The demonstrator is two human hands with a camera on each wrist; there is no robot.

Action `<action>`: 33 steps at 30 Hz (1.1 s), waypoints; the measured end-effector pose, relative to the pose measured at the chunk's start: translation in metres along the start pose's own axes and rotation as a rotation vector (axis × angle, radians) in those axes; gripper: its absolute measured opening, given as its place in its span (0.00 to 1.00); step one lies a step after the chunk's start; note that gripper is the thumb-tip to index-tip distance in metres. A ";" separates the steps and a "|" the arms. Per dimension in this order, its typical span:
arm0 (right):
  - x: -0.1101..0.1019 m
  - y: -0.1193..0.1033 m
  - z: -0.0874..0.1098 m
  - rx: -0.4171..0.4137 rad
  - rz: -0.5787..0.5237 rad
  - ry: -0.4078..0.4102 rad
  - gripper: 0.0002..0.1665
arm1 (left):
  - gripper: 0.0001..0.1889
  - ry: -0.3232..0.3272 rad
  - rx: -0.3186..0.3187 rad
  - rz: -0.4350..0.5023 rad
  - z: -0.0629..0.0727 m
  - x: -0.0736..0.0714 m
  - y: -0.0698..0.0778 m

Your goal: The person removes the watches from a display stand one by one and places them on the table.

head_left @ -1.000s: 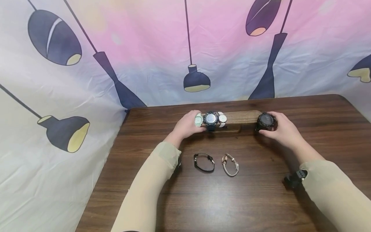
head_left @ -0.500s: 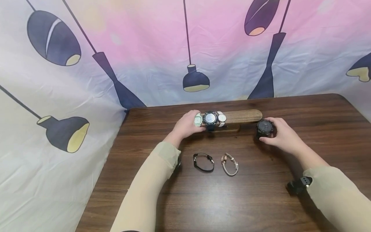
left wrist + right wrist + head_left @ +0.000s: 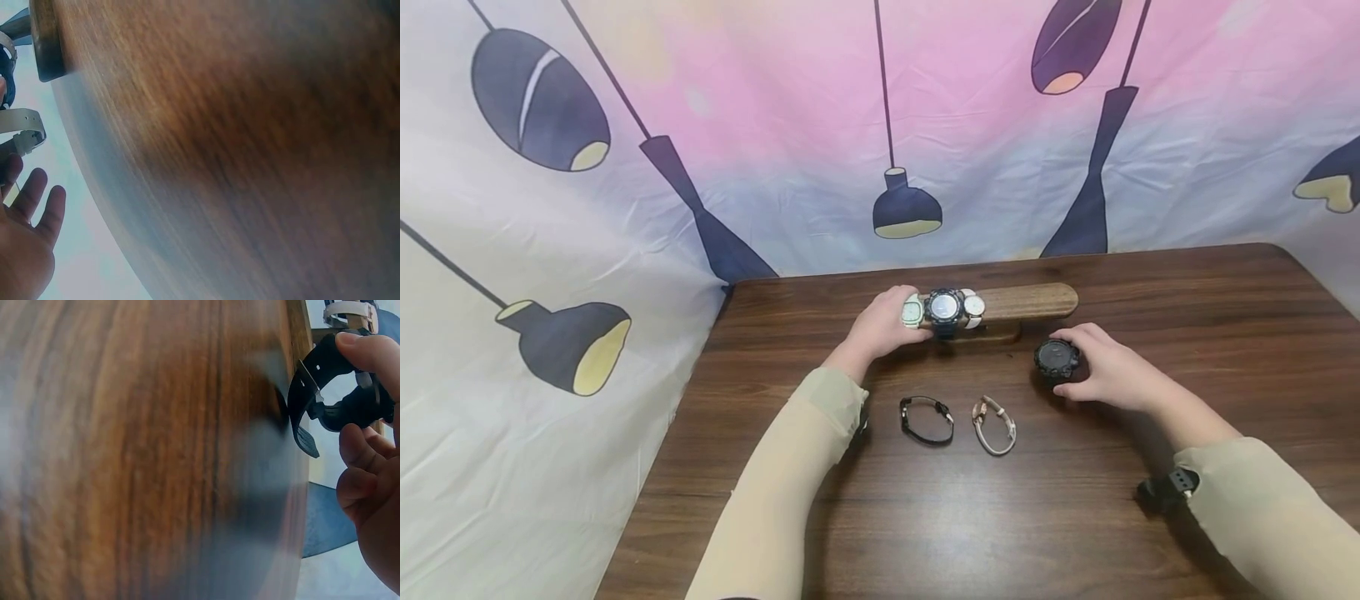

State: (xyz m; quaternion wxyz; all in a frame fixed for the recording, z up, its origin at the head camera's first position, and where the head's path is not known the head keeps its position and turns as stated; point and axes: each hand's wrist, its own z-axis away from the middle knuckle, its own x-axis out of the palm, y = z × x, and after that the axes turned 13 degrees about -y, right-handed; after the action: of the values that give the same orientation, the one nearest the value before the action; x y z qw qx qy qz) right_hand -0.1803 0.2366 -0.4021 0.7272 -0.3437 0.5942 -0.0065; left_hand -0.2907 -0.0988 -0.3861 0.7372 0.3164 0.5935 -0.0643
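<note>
At the far middle of the table in the head view stands a wooden watch stand (image 3: pixel 1032 302). Its bar carries a mint-green watch (image 3: pixel 912 311), a black digital watch (image 3: pixel 944 307) and a white-strapped watch (image 3: pixel 973 307). My left hand (image 3: pixel 883 323) grips the bar's left end, fingertips right at the mint-green watch; some fingers extend in the left wrist view. My right hand (image 3: pixel 1108 367) pinches a chunky black watch (image 3: pixel 1057 360) between thumb and fingers, in front of the bar's right end. Its buckled strap loop (image 3: pixel 306 394) shows in the right wrist view.
A thin black watch (image 3: pixel 927 420) and a pale-strapped watch (image 3: pixel 994 425) lie on the brown wooden table (image 3: pixel 955 533), nearer me than the stand. Behind the table hangs a cloth (image 3: pixel 805 167) printed with lamps.
My right hand has taken the chunky black watch off the bar's right end, bringing it towards me and then left. My left hand has stayed at the stand.
</note>
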 end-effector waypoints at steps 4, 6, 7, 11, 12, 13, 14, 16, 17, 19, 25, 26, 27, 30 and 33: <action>0.003 -0.001 -0.001 -0.005 0.005 0.001 0.42 | 0.30 0.001 0.000 -0.003 0.000 -0.001 0.000; 0.005 -0.001 -0.001 -0.012 0.007 0.005 0.42 | 0.31 0.005 -0.001 -0.004 0.000 -0.001 0.000; 0.005 -0.002 -0.001 -0.017 0.008 0.007 0.42 | 0.31 0.008 -0.002 -0.003 0.000 -0.001 0.000; 0.008 -0.004 0.000 -0.039 0.023 -0.001 0.42 | 0.31 0.008 -0.001 -0.004 0.001 0.000 0.000; 0.009 -0.004 0.001 -0.042 0.025 -0.004 0.41 | 0.31 0.008 0.002 -0.002 0.001 0.000 0.000; 0.010 -0.005 0.001 -0.044 0.025 -0.008 0.41 | 0.31 0.009 0.005 -0.001 0.001 0.000 0.000; 0.010 -0.006 0.002 -0.044 0.025 -0.014 0.41 | 0.31 0.008 0.007 0.000 0.001 0.000 0.000; 0.011 -0.007 0.003 -0.040 0.021 -0.029 0.41 | 0.31 0.010 0.010 0.004 0.001 0.000 0.000; 0.011 -0.008 0.003 -0.037 0.018 -0.038 0.41 | 0.31 0.009 0.010 0.005 0.001 0.000 0.001; 0.012 -0.009 0.004 -0.035 0.016 -0.056 0.42 | 0.31 0.008 0.005 0.006 0.002 0.000 0.001; 0.014 -0.013 0.005 -0.052 0.038 -0.084 0.44 | 0.31 0.000 -0.006 0.003 0.003 0.000 0.001; 0.014 -0.013 0.006 -0.055 0.041 -0.084 0.44 | 0.32 0.000 -0.005 0.003 0.003 -0.001 0.001; 0.015 -0.014 0.007 -0.058 0.044 -0.082 0.44 | 0.32 -0.001 -0.005 0.003 0.003 -0.001 0.001; 0.016 -0.016 0.008 -0.069 0.046 -0.072 0.44 | 0.32 0.002 -0.002 0.001 0.003 -0.002 0.002; 0.018 -0.016 0.010 -0.078 0.045 -0.056 0.42 | 0.32 -0.001 -0.005 -0.006 0.003 -0.001 0.002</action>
State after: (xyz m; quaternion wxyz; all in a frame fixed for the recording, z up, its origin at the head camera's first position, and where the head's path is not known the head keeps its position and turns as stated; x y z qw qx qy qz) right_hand -0.1598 0.2215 -0.4092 0.7296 -0.3587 0.5807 0.0426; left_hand -0.2876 -0.0988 -0.3836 0.7382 0.3126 0.5943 -0.0651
